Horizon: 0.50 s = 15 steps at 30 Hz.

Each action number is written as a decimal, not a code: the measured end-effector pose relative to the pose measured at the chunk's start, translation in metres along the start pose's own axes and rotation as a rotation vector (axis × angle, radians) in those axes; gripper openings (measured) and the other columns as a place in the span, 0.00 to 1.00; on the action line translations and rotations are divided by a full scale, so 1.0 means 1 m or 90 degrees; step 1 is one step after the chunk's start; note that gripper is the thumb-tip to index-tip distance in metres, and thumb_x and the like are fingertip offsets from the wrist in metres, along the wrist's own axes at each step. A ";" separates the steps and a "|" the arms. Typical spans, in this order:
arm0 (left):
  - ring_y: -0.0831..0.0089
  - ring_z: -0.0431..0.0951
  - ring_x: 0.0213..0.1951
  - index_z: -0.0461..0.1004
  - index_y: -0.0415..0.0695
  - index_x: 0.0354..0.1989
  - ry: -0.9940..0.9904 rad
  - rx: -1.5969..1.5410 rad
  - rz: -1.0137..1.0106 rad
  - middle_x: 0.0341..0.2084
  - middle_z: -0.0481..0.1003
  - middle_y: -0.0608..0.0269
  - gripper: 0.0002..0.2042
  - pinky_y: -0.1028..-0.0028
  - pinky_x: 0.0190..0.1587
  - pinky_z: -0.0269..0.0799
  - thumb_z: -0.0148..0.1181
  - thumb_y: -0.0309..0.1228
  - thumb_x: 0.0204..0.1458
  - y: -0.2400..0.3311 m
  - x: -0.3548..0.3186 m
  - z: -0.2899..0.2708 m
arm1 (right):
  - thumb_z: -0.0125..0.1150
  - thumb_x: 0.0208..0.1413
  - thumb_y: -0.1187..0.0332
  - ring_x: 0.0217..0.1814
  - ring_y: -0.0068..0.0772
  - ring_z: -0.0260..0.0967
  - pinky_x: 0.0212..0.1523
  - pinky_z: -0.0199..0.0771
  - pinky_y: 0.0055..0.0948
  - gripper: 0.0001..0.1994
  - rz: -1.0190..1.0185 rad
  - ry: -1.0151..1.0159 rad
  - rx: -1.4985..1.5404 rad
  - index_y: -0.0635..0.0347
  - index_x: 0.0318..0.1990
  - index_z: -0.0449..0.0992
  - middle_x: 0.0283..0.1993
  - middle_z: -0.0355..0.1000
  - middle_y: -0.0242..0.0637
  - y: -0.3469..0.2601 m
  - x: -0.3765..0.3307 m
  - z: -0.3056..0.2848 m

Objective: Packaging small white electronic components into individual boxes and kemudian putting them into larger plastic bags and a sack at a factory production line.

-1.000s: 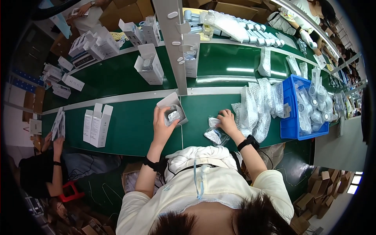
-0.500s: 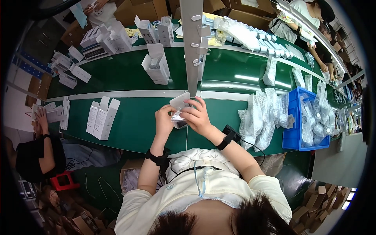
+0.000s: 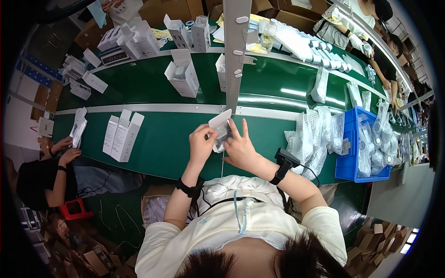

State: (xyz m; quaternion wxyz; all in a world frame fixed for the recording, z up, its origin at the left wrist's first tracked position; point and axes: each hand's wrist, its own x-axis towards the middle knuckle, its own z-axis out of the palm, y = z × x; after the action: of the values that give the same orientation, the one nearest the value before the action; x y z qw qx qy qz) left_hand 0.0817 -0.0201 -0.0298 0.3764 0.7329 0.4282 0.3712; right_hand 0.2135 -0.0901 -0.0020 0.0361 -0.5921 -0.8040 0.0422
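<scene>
A small white carton with its flap raised is between my hands over the green bench. Clear, shiny plastic wrapping shows at its mouth; what is inside it cannot be made out. My left hand grips the carton's left side, thumb and fingers pinched at its edge. My right hand is against the carton's right side, two fingers stretched upward and spread, the thumb pointing left below. Part of the carton is hidden by the fingers. Both wrists wear black straps, the right one carrying a small black device.
Opened white cartons stand to the left. Bubble-wrapped items lie at the right beside a blue bin of wrapped pieces. A grey metal post rises just beyond my hands. At far left a co-worker's hands hold a white packet.
My right hand has shifted right and its fingers have spread off the carton's mouth. The carton has tipped slightly. The co-worker at left has drawn their hands back with a packet.
</scene>
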 end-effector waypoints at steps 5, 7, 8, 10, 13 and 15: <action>0.72 0.70 0.20 0.69 0.34 0.21 0.050 0.036 -0.008 0.25 0.72 0.59 0.05 0.76 0.23 0.64 0.59 0.21 0.37 -0.015 -0.003 -0.005 | 0.65 0.34 0.58 0.62 0.49 0.46 0.59 0.37 0.58 0.27 -0.072 0.151 0.119 0.61 0.45 0.69 0.50 0.59 0.40 0.014 -0.008 0.035; 0.73 0.72 0.26 0.69 0.36 0.26 -0.009 -0.108 -0.059 0.32 0.72 0.59 0.06 0.77 0.26 0.66 0.59 0.21 0.39 -0.032 -0.012 -0.007 | 0.67 0.32 0.59 0.63 0.48 0.45 0.60 0.37 0.55 0.32 -0.130 0.262 0.222 0.62 0.49 0.66 0.52 0.58 0.41 0.019 -0.005 0.048; 0.73 0.73 0.29 0.69 0.36 0.29 -0.045 -0.187 -0.081 0.35 0.72 0.59 0.08 0.77 0.28 0.67 0.59 0.22 0.40 -0.036 -0.014 -0.009 | 0.68 0.30 0.62 0.63 0.47 0.46 0.61 0.39 0.50 0.36 -0.060 0.291 0.356 0.61 0.52 0.61 0.54 0.57 0.41 0.020 -0.008 0.052; 0.73 0.72 0.33 0.68 0.37 0.33 -0.029 -0.282 -0.094 0.39 0.70 0.60 0.11 0.77 0.30 0.68 0.60 0.22 0.40 -0.033 -0.011 -0.020 | 0.71 0.26 0.68 0.62 0.45 0.47 0.62 0.44 0.41 0.46 0.096 0.334 0.619 0.58 0.58 0.51 0.56 0.54 0.42 0.022 -0.007 0.061; 0.70 0.68 0.44 0.63 0.41 0.43 -0.015 -0.303 -0.066 0.47 0.64 0.59 0.20 0.74 0.38 0.68 0.61 0.24 0.40 -0.040 0.007 -0.036 | 0.73 0.24 0.68 0.62 0.43 0.47 0.61 0.48 0.36 0.52 0.138 0.227 0.644 0.60 0.60 0.45 0.59 0.51 0.43 0.026 0.007 0.087; 0.67 0.62 0.52 0.60 0.42 0.49 0.062 0.004 -0.031 0.51 0.61 0.59 0.26 0.68 0.48 0.63 0.62 0.24 0.38 -0.073 0.038 -0.089 | 0.74 0.23 0.69 0.62 0.42 0.47 0.60 0.49 0.34 0.55 0.194 0.189 0.652 0.61 0.61 0.42 0.60 0.49 0.43 0.031 0.004 0.095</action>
State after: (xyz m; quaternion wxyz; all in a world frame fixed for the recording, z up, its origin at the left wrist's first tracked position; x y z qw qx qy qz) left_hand -0.0075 0.0612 -0.0458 0.3615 0.7046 0.4648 0.3960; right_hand 0.2316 -0.0799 -0.0998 0.4257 -0.6081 -0.5724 0.3484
